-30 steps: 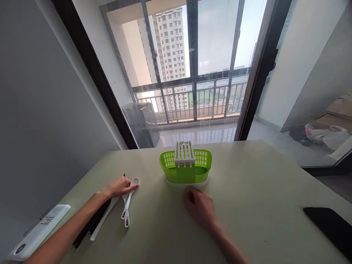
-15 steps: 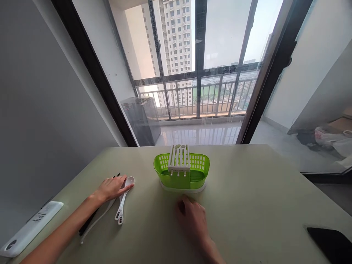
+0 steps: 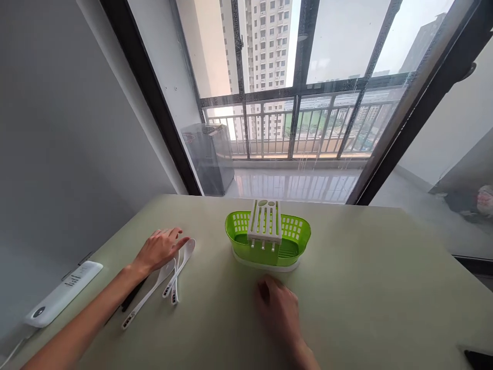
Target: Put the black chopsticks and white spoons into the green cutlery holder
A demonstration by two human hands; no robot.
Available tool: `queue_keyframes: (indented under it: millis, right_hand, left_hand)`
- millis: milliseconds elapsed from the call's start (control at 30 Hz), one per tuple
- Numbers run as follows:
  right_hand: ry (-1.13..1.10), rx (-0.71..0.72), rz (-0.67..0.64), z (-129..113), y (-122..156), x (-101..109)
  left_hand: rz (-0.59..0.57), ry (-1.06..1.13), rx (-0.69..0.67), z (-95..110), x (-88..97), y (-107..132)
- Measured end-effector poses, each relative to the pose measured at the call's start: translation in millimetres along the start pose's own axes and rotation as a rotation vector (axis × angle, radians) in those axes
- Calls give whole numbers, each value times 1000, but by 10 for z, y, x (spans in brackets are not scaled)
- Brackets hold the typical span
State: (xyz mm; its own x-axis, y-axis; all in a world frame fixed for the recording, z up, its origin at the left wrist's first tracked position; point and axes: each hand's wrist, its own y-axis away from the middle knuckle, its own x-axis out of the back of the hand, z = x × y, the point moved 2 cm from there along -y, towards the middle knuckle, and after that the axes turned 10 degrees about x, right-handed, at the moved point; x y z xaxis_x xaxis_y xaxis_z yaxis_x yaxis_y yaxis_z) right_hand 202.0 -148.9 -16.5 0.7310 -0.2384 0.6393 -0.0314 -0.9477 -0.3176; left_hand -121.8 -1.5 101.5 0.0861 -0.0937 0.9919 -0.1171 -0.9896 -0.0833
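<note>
My left hand (image 3: 158,249) hovers over or rests lightly on the utensils at the left, fingers stretched out and thumb apart. Beside its thumb lie two short white spoons (image 3: 177,275) that cross each other, with dark printing on their handle ends. A longer white spoon (image 3: 146,297) slants from under the palm, its bowl partly hidden. Dark chopsticks (image 3: 134,294) show in part beneath the wrist. My right hand (image 3: 280,308) rests on the table, fingers curled in with nothing visible inside. Just beyond it stands a green utensil basket (image 3: 242,246) with a white slotted rack (image 3: 265,222) across it.
A white power strip (image 3: 65,293) lies along the table's left edge. Part of a black object (image 3: 479,358) shows at the lower right corner. Past the table's far edge are a glass door and a balcony with a dark grey appliance (image 3: 211,159).
The view has swung and tilted a little. My left hand's fingers have loosened and spread, and the long white spoon now lies with its printed handle end showing. My right hand stays curled.
</note>
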Motion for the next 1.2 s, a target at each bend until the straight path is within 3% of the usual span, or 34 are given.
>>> queue_keyframes:
  millis: [100, 200, 333, 433, 567, 633, 733, 900, 1200]
  right_hand:
    - [-24, -16, 12, 9, 6, 10]
    - [-80, -51, 26, 26, 12, 27]
    - [-174, -109, 86, 28, 13, 81]
    - [-246, -133, 133, 2, 11, 137]
    - [-318, -167, 177, -17, 20, 193]
    - [-344, -190, 201, 2, 32, 198]
    - [-339, -226, 319, 79, 61, 195]
    - [-165, -206, 565, 210, 119, 210]
    - [-67, -66, 572, 137, 109, 179]
  left_hand:
    - [234, 82, -107, 142, 1, 76]
    - [350, 188, -187, 406, -58, 181]
    - [367, 346, -318, 925, -195, 349]
    - [341, 546, -337, 1318, -361, 462]
    - [362, 924, -150, 1631, -652, 518]
    - [355, 1070, -70, 1674, -780, 504]
    - [248, 1240, -8, 1633, -905, 460]
    - [156, 1401, 14, 1537, -963, 429]
    - [69, 1433, 53, 1590, -916, 479]
